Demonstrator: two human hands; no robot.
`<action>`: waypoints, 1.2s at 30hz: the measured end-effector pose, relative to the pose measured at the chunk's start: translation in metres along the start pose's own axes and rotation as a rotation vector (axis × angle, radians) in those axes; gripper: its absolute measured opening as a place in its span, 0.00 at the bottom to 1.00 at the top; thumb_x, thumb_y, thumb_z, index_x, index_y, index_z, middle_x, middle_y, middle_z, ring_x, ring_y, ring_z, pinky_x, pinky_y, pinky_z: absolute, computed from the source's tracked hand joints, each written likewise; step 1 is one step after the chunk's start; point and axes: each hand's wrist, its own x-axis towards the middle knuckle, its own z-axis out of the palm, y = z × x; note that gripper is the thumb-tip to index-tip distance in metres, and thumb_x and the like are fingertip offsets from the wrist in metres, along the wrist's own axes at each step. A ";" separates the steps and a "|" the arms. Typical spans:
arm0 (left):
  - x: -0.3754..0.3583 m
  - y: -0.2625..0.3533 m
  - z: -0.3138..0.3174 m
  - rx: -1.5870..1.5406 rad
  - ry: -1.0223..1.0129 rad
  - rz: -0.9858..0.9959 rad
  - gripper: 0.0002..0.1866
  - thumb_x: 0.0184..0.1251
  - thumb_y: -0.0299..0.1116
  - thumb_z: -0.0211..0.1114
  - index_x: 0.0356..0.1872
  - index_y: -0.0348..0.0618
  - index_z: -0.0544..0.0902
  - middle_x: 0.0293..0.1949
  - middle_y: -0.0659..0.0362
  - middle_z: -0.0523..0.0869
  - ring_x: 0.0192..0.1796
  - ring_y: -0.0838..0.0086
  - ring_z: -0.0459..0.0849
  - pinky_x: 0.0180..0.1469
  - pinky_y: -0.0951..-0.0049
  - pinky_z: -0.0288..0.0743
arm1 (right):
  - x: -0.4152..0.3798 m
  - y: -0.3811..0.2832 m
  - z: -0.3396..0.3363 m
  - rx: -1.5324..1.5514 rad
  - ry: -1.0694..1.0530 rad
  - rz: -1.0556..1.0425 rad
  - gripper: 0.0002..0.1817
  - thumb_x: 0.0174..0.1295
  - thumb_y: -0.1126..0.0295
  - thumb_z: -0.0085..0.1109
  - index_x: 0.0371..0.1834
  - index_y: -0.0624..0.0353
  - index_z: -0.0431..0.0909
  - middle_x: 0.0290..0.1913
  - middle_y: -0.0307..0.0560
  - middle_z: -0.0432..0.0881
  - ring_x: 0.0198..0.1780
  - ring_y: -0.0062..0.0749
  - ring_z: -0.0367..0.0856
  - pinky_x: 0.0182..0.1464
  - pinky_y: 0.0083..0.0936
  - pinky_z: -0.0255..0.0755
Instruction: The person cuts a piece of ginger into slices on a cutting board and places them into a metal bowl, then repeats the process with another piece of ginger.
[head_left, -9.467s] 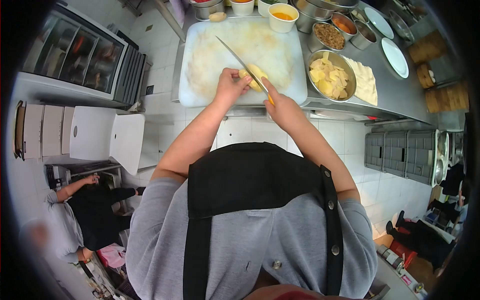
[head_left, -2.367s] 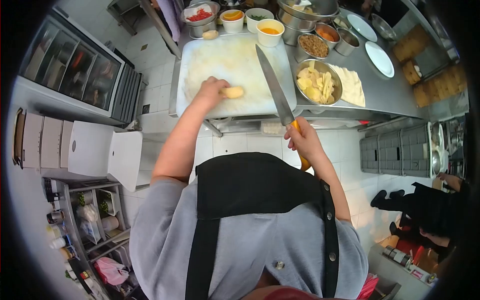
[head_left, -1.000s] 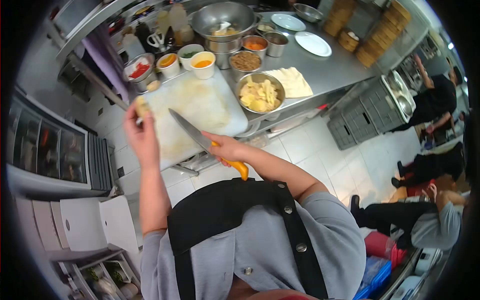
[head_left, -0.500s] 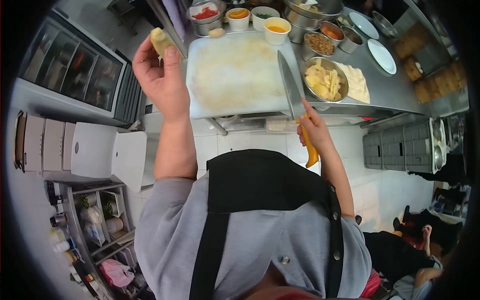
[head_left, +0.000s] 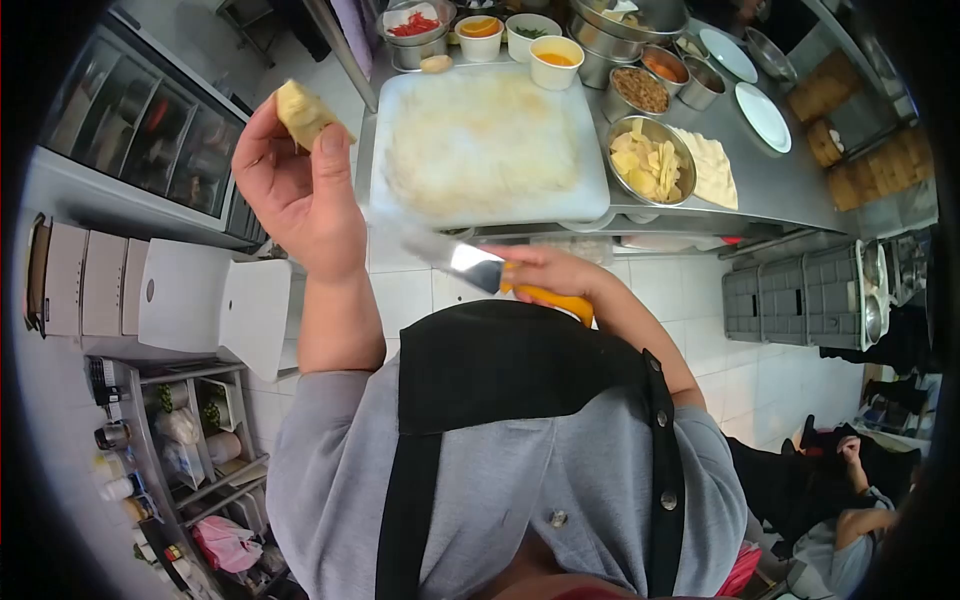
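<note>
Pinching a pale yellow potato piece [head_left: 300,112] between thumb and fingertips of the raised left hand [head_left: 290,190], left of the white cutting board [head_left: 480,140], with right hand [head_left: 555,275] fingers wrapped tight round the orange-handled knife [head_left: 500,275] below the board's edge.

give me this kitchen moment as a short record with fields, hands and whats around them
left hand: left hand raised off to the side of the board, pinching a pale yellow food piece in its grip
right hand: right hand closed on the orange handle of a knife, blade pointing left, below the board's near edge
cutting board: white cutting board, nothing on it but smears
nearby: metal bowl of yellow slices right of the board; small cups and tins along its far edge
</note>
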 end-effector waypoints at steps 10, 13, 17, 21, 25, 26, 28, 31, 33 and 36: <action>-0.031 -0.068 -0.008 0.387 -0.283 -0.153 0.16 0.65 0.20 0.63 0.54 0.42 0.79 0.55 0.55 0.80 0.57 0.64 0.79 0.61 0.68 0.72 | -0.091 -0.034 0.018 0.110 0.749 -0.263 0.31 0.73 0.70 0.51 0.78 0.41 0.57 0.25 0.39 0.73 0.21 0.17 0.70 0.25 0.18 0.68; -0.045 -0.088 0.004 0.536 -0.492 -0.047 0.19 0.60 0.18 0.63 0.53 0.43 0.80 0.57 0.51 0.80 0.59 0.57 0.78 0.63 0.63 0.71 | -0.101 -0.045 0.039 -0.384 0.958 -0.220 0.31 0.72 0.71 0.52 0.78 0.42 0.58 0.28 0.43 0.77 0.22 0.23 0.74 0.29 0.24 0.72; -0.086 -0.141 0.013 0.538 -0.699 -0.053 0.22 0.57 0.15 0.60 0.53 0.44 0.80 0.60 0.49 0.78 0.62 0.53 0.75 0.65 0.59 0.70 | -0.094 -0.022 0.039 -0.821 1.108 -0.262 0.35 0.69 0.72 0.52 0.78 0.40 0.54 0.33 0.59 0.83 0.32 0.55 0.81 0.41 0.44 0.75; -0.136 -0.185 0.006 0.731 -0.898 -0.075 0.24 0.56 0.14 0.57 0.55 0.44 0.79 0.64 0.47 0.74 0.67 0.49 0.71 0.68 0.59 0.67 | -0.091 -0.014 0.026 -0.840 0.854 0.353 0.35 0.69 0.69 0.50 0.79 0.39 0.51 0.31 0.66 0.82 0.36 0.62 0.81 0.42 0.49 0.74; -0.134 -0.185 0.006 0.625 -0.701 -0.334 0.26 0.56 0.15 0.56 0.58 0.44 0.77 0.63 0.45 0.73 0.65 0.50 0.72 0.65 0.60 0.70 | -0.089 -0.007 0.025 -0.713 0.895 0.292 0.35 0.70 0.66 0.48 0.79 0.36 0.50 0.30 0.67 0.82 0.37 0.62 0.82 0.42 0.50 0.73; -0.132 -0.192 0.006 0.627 -0.691 -0.364 0.24 0.56 0.17 0.58 0.57 0.44 0.78 0.61 0.46 0.73 0.63 0.51 0.73 0.64 0.61 0.71 | -0.088 -0.006 0.025 -0.682 0.904 0.283 0.35 0.70 0.66 0.49 0.79 0.36 0.50 0.30 0.66 0.82 0.36 0.61 0.82 0.42 0.50 0.73; -0.125 -0.203 0.005 0.635 -0.665 -0.430 0.21 0.58 0.21 0.63 0.55 0.43 0.78 0.56 0.46 0.75 0.59 0.52 0.74 0.61 0.61 0.73 | -0.089 -0.006 0.027 -0.670 0.917 0.261 0.34 0.70 0.66 0.49 0.79 0.36 0.51 0.31 0.65 0.82 0.36 0.61 0.81 0.42 0.50 0.73; -0.118 -0.194 0.015 0.730 -0.766 -0.340 0.19 0.58 0.26 0.69 0.52 0.43 0.79 0.52 0.49 0.75 0.55 0.55 0.75 0.59 0.62 0.73 | -0.092 -0.016 0.032 -0.714 0.943 0.174 0.33 0.70 0.66 0.49 0.78 0.36 0.52 0.31 0.64 0.81 0.36 0.59 0.81 0.41 0.49 0.73; -0.121 -0.196 0.017 0.751 -0.858 -0.399 0.20 0.57 0.30 0.72 0.51 0.42 0.79 0.51 0.49 0.75 0.56 0.55 0.74 0.60 0.63 0.72 | -0.092 -0.019 0.033 -0.740 0.965 0.069 0.33 0.70 0.66 0.49 0.78 0.36 0.53 0.31 0.63 0.81 0.35 0.59 0.81 0.41 0.49 0.73; -0.120 -0.189 0.020 0.787 -0.877 -0.413 0.19 0.55 0.32 0.74 0.48 0.43 0.79 0.51 0.50 0.76 0.56 0.55 0.73 0.61 0.62 0.71 | -0.078 -0.008 0.021 -0.832 0.957 0.147 0.33 0.70 0.66 0.50 0.78 0.35 0.55 0.32 0.61 0.81 0.35 0.57 0.81 0.40 0.48 0.74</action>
